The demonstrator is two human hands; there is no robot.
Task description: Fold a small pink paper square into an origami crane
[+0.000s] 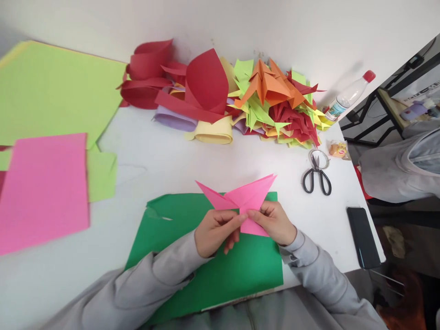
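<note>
Between my two hands is a folded piece of pink paper (248,192), with pointed flaps spreading to the upper left and upper right and a squarer part hanging below. My left hand (217,230) pinches it near its middle, thumb on top. From the other side, my right hand (276,221) grips it with the thumb pressed on the front; its other fingers are mostly behind the paper. Both hands are above a green sheet (213,275) at the near edge of the table.
Pink sheets (48,188) and light green sheets (62,96) lie left. Along the wall are rolled red papers (208,82) and a heap of folded paper shapes (271,91). To the right are scissors (316,176), a bottle (349,98), a wrapped snack (338,149) and a phone (364,238).
</note>
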